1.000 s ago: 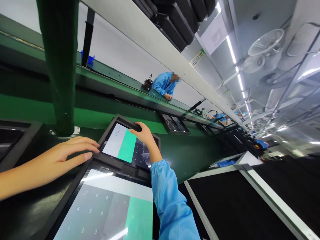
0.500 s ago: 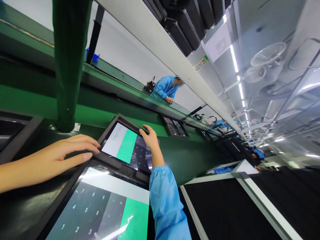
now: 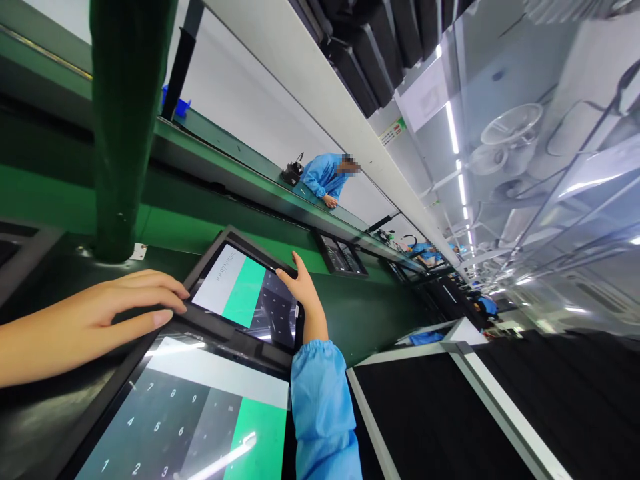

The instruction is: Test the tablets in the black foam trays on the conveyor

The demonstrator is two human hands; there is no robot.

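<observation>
"What do we have, left to right, with the far screen (image 3: 243,293) as the clock's centre?"

"A dark frame (image 3: 37,257) at nine o'clock. Nearer, also at nine, our left hand (image 3: 115,310): fingers loosely spread, gripping nothing that we can see, tips at the screen's left corner."

"And the post (image 3: 120,147)?"

"Green, at eleven. The near screen (image 3: 165,407) is at seven, just beside the far one, showing white digits and a green block."

"The far screen itself?"

"Tilted, lit with white, green and dark bands."

"Our right hand (image 3: 303,291)?"

"At three, thumb and forefinger well apart, thumb by the far screen's upper edge. Its other fingers are hidden, so we can't tell whether it grips. A blue sleeve (image 3: 323,407) covers that forearm."

"Beyond?"

"A co-worker (image 3: 323,175) in blue at one, then a black tray (image 3: 341,253) at two."
</observation>
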